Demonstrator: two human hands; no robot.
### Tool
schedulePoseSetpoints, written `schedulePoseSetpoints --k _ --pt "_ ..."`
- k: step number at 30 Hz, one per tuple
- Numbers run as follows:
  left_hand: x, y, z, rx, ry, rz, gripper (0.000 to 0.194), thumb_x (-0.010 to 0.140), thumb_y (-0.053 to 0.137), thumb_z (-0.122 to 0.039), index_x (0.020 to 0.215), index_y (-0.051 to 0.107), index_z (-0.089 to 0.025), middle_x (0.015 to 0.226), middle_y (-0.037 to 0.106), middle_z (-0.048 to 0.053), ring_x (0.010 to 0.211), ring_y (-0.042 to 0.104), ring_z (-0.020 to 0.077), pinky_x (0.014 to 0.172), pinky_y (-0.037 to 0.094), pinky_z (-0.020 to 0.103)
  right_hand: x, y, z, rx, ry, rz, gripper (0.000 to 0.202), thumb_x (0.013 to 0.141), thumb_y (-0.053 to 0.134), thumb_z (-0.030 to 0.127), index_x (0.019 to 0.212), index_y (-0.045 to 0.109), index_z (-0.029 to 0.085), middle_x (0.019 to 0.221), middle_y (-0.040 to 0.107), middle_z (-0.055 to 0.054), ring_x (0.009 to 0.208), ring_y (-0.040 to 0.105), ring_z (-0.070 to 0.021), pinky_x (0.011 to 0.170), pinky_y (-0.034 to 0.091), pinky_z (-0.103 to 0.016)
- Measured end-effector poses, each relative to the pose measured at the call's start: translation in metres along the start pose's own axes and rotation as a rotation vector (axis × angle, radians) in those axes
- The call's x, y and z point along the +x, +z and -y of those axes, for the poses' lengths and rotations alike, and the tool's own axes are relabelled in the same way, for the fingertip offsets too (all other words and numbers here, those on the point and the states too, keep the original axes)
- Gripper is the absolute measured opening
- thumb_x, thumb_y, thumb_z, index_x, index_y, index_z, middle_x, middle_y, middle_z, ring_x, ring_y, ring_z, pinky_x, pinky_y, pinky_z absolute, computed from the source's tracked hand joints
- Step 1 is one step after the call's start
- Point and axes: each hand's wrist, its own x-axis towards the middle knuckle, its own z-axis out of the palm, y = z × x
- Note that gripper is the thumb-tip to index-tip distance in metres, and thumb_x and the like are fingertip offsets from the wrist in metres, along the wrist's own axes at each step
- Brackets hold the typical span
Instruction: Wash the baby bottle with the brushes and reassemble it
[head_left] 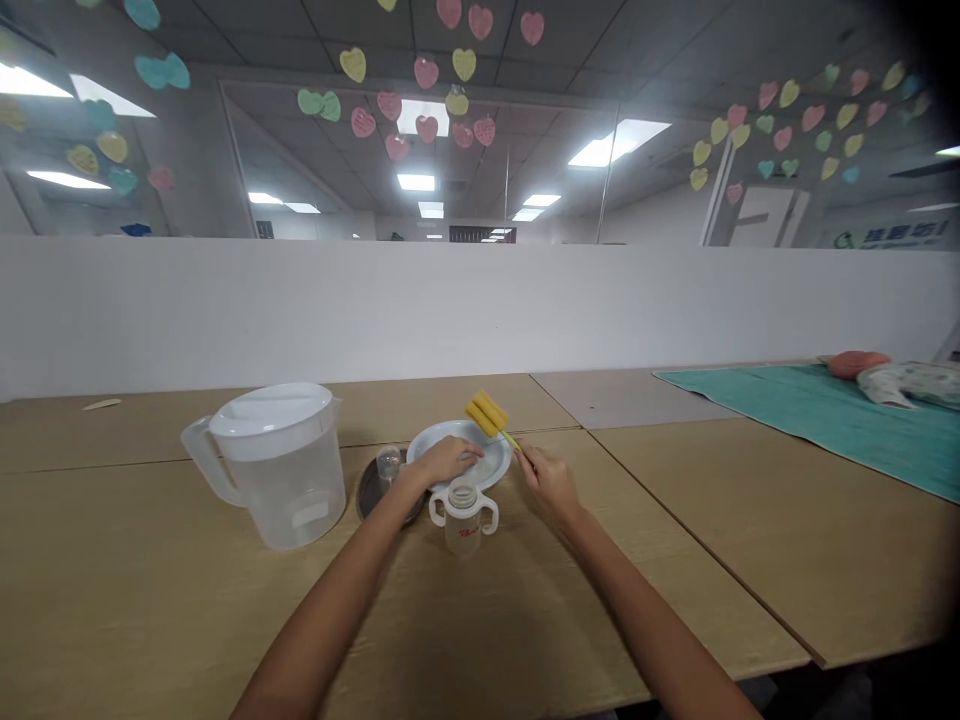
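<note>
My right hand [551,484] is closed around the green handle of a bottle brush with a yellow sponge head [487,412]. The sponge is held up over the far right rim of a white bowl [499,476]. My left hand [448,460] reaches over the bowl, fingers stretched out and a little apart; I make out nothing in them. In front of the bowl stands an upright clear baby bottle [463,530] with two white handles and an uncapped neck. Left of the bowl, a small clear bottle cap [388,463] rests on a dark round tray [367,492], partly behind my left forearm.
A large translucent lidded pitcher [289,490] stands left on the wooden table [135,590]. At the right a green cloth [780,405] bears a doll-like patterned bundle [911,382]. A white low wall [480,310] with glass above it runs behind the table.
</note>
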Motion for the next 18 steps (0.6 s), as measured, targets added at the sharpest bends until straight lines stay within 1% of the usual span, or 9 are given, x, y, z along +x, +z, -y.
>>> schedulePoseSetpoints --k 2,4,6,8,10,13,16,18 --pt "0.000 0.009 0.003 0.012 -0.016 -0.018 0.025 0.072 0.056 -0.025 0.093 0.068 -0.018 0.092 0.068 0.006 0.087 0.062 0.0242 0.078 0.045 0.032 0.001 0.000 -0.001 0.007 0.011 -0.018 0.038 0.094 0.031 0.034 0.111 0.061 0.017 0.089 0.068 -0.008 0.072 0.064 -0.0152 0.064 0.045 -0.022" --pt "0.000 0.014 0.005 0.028 -0.041 -0.058 0.019 0.067 0.061 -0.026 0.083 0.069 -0.019 0.083 0.068 0.006 0.081 0.062 0.0252 0.073 0.045 0.034 0.002 0.000 -0.001 0.011 0.014 -0.025 0.038 0.094 0.031 0.034 0.110 0.061 0.016 0.090 0.068 -0.008 0.073 0.064 -0.0158 0.064 0.045 -0.023" --pt "0.002 0.014 0.005 0.031 -0.062 -0.098 0.011 0.064 0.063 -0.023 0.073 0.067 -0.019 0.075 0.066 0.005 0.075 0.061 0.0243 0.070 0.044 0.034 0.002 0.000 -0.002 0.014 0.013 -0.020 0.039 0.094 0.031 0.034 0.110 0.061 0.016 0.091 0.068 -0.008 0.074 0.064 -0.0163 0.064 0.045 -0.023" --pt "0.004 0.011 0.003 0.009 -0.079 -0.131 0.007 0.063 0.063 -0.021 0.070 0.065 -0.019 0.070 0.064 0.004 0.070 0.061 0.0217 0.068 0.045 0.032 0.002 -0.002 -0.002 0.020 0.017 -0.017 0.038 0.093 0.031 0.034 0.110 0.061 0.016 0.092 0.068 -0.008 0.075 0.064 -0.0166 0.064 0.045 -0.023" --pt "0.004 0.001 0.002 -0.026 -0.091 -0.165 0.011 0.065 0.061 -0.020 0.075 0.062 -0.018 0.074 0.064 0.003 0.068 0.061 0.0185 0.066 0.046 0.030 0.002 -0.003 -0.003 0.025 0.027 -0.025 0.038 0.093 0.032 0.034 0.109 0.061 0.016 0.091 0.068 -0.008 0.075 0.063 -0.0163 0.064 0.045 -0.023" --pt "-0.002 -0.021 0.000 -0.150 -0.090 -0.227 0.019 0.068 0.060 -0.022 0.085 0.058 -0.015 0.086 0.064 0.005 0.072 0.061 0.0149 0.067 0.049 0.027 0.001 -0.005 -0.005 0.023 0.017 -0.028 0.036 0.092 0.034 0.032 0.108 0.062 0.017 0.085 0.068 -0.007 0.073 0.063 -0.0148 0.063 0.043 -0.022" --pt "-0.015 -0.045 -0.008 -0.371 -0.099 -0.299 0.026 0.064 0.065 -0.023 0.086 0.054 -0.014 0.085 0.063 0.006 0.073 0.062 0.0143 0.069 0.051 0.028 0.000 -0.004 -0.006 0.009 -0.088 -0.012 0.034 0.092 0.036 0.030 0.108 0.063 0.018 0.077 0.067 -0.005 0.066 0.061 -0.0121 0.059 0.041 -0.020" --pt "-0.026 -0.057 -0.018 -0.441 -0.103 -0.293 0.030 0.062 0.069 -0.024 0.086 0.053 -0.014 0.085 0.063 0.006 0.073 0.062 0.0143 0.068 0.051 0.028 -0.001 -0.003 -0.006 -0.023 -0.187 -0.016 0.034 0.092 0.036 0.029 0.109 0.063 0.017 0.071 0.066 -0.005 0.061 0.059 -0.0110 0.057 0.038 -0.020"
